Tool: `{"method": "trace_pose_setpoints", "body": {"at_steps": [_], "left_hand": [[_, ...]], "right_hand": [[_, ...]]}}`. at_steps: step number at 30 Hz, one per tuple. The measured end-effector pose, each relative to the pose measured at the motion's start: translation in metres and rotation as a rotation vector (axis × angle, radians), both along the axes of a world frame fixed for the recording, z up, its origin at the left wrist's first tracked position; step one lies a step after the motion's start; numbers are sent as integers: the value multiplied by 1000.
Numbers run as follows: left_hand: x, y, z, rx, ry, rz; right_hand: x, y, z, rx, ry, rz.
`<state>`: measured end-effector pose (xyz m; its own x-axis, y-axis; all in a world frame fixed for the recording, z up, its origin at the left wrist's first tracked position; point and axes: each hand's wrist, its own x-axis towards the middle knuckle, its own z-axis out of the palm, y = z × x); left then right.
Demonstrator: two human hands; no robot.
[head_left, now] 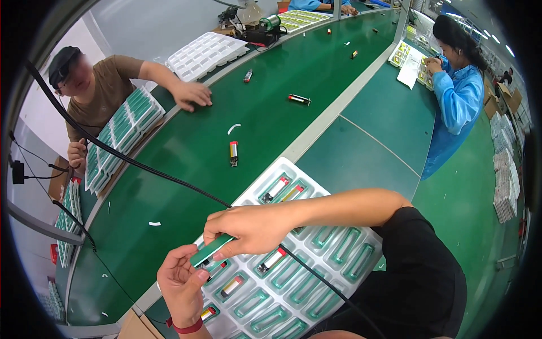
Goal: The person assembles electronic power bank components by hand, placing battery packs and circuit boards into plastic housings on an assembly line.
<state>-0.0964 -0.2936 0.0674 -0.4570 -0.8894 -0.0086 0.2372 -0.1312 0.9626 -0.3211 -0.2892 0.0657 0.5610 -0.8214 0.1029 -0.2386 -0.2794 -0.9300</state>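
Over a white moulded tray (280,164), my right hand (248,227) pinches a narrow green rectangular casing (212,250) near its upper end. My left hand (183,282), with a red wristband, curls its fingers and thumb around the lower end of the same casing. A small dark part shows under that end; the fingers hide its details. In several tray slots lie small cylindrical cells with red ends, such as one cell (272,260) below my right wrist and another cell (230,286) beside my left hand. Other slots hold no cell.
A green conveyor belt (186,169) carries scattered cells, one (234,153) ahead of my hands, and white strips. A black cable (152,170) crosses above the belt and tray. Across it, a person (107,85) reaches over the belt beside stacked trays; another person in blue (460,101) works right.
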Motion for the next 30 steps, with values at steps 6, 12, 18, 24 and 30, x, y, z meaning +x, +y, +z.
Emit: {"method": "trace_pose_setpoints", "body": {"at_steps": [6,12,18,24,30], "left_hand": [[4,-3,-1,-8,4,-67],[-6,-3,0,-212,-285,64],[2,-13,-6,-64,-156,-63],[11,6,-6,68,-61,-64],[21,23,17,-66,-32,-266]], "right_hand": [[2,-2,7,-72,60,47],[13,-3,-11,-325,28,-130],[1,-4,-2,-231,24,-62],[10,12,1,-235,37,-38],[10,34,28,-174,-22,94]]}}
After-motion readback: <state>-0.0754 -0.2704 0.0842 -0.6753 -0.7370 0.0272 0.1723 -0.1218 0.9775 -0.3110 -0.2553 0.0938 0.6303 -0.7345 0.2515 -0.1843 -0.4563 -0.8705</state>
